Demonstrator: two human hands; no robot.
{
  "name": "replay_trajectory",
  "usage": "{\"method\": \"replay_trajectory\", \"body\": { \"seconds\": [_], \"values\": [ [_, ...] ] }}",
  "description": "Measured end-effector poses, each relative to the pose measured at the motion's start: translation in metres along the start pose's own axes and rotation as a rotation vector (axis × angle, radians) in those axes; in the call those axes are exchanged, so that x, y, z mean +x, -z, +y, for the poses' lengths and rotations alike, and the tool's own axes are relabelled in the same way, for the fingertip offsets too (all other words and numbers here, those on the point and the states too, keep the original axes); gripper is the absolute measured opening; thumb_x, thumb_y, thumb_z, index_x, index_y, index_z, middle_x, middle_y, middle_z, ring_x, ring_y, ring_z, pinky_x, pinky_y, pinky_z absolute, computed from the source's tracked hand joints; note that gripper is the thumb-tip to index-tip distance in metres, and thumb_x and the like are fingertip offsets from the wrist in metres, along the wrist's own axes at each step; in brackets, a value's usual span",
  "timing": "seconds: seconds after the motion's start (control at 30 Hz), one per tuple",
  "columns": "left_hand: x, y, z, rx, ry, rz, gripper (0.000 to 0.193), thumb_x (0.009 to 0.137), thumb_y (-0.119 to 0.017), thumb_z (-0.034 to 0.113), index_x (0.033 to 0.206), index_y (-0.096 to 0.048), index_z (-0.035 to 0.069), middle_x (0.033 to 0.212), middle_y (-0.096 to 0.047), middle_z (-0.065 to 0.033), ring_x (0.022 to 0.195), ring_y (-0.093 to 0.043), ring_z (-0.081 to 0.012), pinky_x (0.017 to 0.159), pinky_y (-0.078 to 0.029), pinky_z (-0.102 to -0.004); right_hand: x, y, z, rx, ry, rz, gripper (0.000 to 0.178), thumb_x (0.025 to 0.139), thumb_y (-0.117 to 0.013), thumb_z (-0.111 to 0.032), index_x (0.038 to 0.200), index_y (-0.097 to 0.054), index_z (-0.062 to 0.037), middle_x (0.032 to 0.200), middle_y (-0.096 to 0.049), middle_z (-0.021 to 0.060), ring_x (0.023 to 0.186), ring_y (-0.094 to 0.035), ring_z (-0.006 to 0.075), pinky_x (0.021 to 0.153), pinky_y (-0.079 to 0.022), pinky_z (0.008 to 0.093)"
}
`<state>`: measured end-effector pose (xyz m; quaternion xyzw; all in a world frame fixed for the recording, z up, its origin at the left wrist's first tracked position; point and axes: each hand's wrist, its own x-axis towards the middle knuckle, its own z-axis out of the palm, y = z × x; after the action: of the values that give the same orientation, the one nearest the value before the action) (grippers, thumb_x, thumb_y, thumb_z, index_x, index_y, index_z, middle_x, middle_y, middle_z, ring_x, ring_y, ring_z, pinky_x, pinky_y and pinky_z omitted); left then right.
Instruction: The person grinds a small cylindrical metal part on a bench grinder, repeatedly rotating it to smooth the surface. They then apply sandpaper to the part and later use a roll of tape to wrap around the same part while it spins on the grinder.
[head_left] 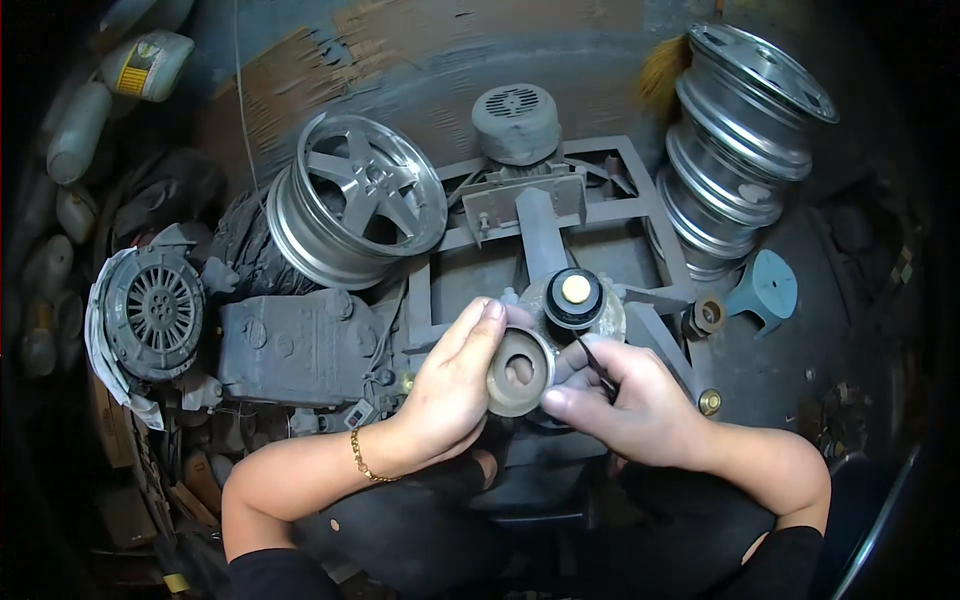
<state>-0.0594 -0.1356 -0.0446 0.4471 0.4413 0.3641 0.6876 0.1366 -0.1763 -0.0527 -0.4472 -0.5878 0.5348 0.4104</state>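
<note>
A dull grey, cup-like metal ring [502, 398] with a round hole through its middle is held up between my hands. My left hand [440, 395], closed round its left side, has the thumb pointing up. On the right edge, the thumb of my right hand [640, 405] presses against the rim, with the fingers bent behind. A thin dark strip [600, 368] shows between that thumb and forefinger; what it is I cannot tell. Just beyond stands a black round spindle hub [575, 305] with a cream-yellow centre, over a pale disc [612, 320].
A grey metal frame [625, 210] carries a motor [515, 125] at its far end. One spoked alloy wheel [365, 195] leans at left; several wheel rims [740, 150] are stacked at right. A blue-green stool [765, 290] and a dusty grey box [285, 345] flank the frame.
</note>
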Motion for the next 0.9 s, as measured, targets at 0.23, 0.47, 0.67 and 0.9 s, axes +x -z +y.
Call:
{"method": "replay_trajectory", "body": {
  "seconds": [0.23,0.47,0.67,0.9],
  "values": [
    [0.002,0.021,0.008,-0.371,0.206,-0.398,0.051,0.111,-0.030,0.042,0.133,-0.052,0.001,0.123,-0.064,-0.0169,0.107,-0.068,-0.0287,0.079,-0.062,-0.0448,0.016,0.009,-0.009,-0.526,0.438,0.175,0.017,0.083,-0.074,-0.010,0.092,-0.064,-0.0006,0.074,-0.062,0.0091,0.063,-0.063,0.0206,0.056,-0.050,0.0321],
    [-0.004,0.022,0.016,-0.250,0.154,-0.533,0.060,0.110,-0.027,0.053,0.139,-0.048,0.004,0.114,-0.064,-0.0165,0.090,-0.070,-0.0248,0.072,-0.060,-0.0369,0.022,0.007,-0.021,-0.805,0.753,0.121,0.034,0.084,-0.075,-0.023,0.108,-0.064,-0.0022,0.086,-0.061,0.0105,0.069,-0.067,0.0287,0.060,-0.056,0.0389],
    [-0.013,0.028,0.022,-0.084,-0.088,-0.361,0.049,0.110,-0.035,0.033,0.147,-0.040,0.002,0.123,-0.061,-0.0137,0.109,-0.061,-0.0193,0.092,-0.050,-0.0345,0.016,0.013,-0.030,-0.799,0.614,0.201,0.028,0.087,-0.075,-0.025,0.104,-0.068,-0.0032,0.086,-0.061,0.0116,0.067,-0.064,0.0299,0.058,-0.053,0.0394],
    [-0.008,0.041,0.012,-0.222,-0.017,-0.345,0.046,0.109,-0.036,0.032,0.140,-0.046,-0.001,0.121,-0.063,-0.0184,0.109,-0.065,-0.0253,0.099,-0.051,-0.0397,0.015,0.000,-0.023,-0.996,0.592,0.129,0.022,0.081,-0.078,-0.013,0.101,-0.070,-0.0045,0.087,-0.059,0.0111,0.081,-0.061,0.0304,0.069,-0.052,0.0388]
  ]
}}
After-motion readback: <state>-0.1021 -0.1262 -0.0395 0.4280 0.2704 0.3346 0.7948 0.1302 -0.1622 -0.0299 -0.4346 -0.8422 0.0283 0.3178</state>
